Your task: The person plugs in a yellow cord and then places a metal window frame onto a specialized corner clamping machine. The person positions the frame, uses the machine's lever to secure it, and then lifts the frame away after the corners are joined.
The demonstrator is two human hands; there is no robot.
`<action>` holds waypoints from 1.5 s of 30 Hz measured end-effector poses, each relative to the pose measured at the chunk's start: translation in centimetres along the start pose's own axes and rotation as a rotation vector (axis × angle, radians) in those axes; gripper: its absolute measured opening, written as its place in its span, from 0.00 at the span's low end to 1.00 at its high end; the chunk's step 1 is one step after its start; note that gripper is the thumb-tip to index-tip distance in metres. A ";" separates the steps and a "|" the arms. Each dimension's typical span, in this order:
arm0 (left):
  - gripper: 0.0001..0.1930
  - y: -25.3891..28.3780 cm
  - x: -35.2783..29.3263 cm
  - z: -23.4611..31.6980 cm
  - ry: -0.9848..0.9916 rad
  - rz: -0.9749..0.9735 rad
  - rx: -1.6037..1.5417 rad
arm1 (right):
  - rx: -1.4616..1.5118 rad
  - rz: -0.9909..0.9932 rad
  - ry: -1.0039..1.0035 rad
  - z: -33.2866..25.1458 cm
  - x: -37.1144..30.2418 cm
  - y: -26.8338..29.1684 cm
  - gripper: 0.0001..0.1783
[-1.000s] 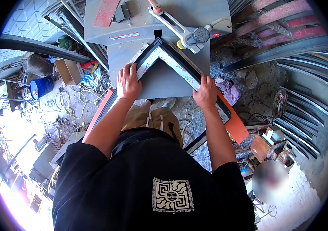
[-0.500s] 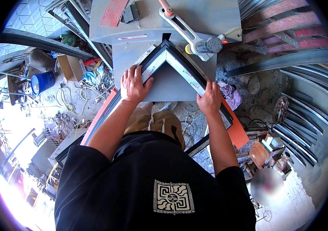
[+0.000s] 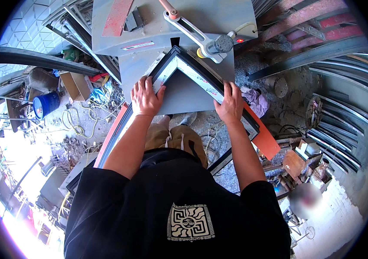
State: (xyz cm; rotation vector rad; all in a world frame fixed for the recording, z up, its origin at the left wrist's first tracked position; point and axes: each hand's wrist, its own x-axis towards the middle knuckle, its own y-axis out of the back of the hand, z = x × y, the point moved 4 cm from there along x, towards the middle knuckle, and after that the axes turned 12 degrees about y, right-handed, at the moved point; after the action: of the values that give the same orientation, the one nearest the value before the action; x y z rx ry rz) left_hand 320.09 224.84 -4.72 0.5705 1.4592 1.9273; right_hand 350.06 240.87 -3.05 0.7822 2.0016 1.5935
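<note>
Two black-edged metal frame profiles meet in a pointed corner [image 3: 176, 55] on the grey machine table [image 3: 184, 97]. White printed film covers the inner faces of this window-type frame [image 3: 199, 83]. My left hand [image 3: 146, 98] is closed over the left profile, thumb along its inner side. On the right profile, my right hand [image 3: 230, 103] grips with its fingers over the outer edge. Above the right profile reaches a pale clamp arm [image 3: 188, 31] with a dark round cylinder [image 3: 220, 44] at its end. Whether the clamp touches the frame I cannot tell.
Orange support arms [image 3: 265, 142] slope down on both sides. Beyond the table stands the grey machine body [image 3: 149, 36], with a dark metal offcut [image 3: 134, 20] on top. A blue bucket [image 3: 46, 105], a cardboard box [image 3: 75, 85] and yellow hose [image 3: 78, 128] lie left. Long profiles [image 3: 335, 142] are stacked right.
The whole view has tilted and shifted slightly, so the machine appears further left. Both hands keep their grip on the frame, which stays at the machine.
</note>
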 end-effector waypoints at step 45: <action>0.34 -0.1 0.0 -0.4 0.079 -0.054 -0.094 | 0.329 0.243 -0.012 -16.9 14.1 11.3 0.26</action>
State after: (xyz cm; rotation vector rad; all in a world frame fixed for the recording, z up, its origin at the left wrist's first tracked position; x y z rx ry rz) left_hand 319.84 224.65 -4.97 0.4127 1.4096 1.9840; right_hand 330.13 240.33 11.59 1.1952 2.2625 1.3918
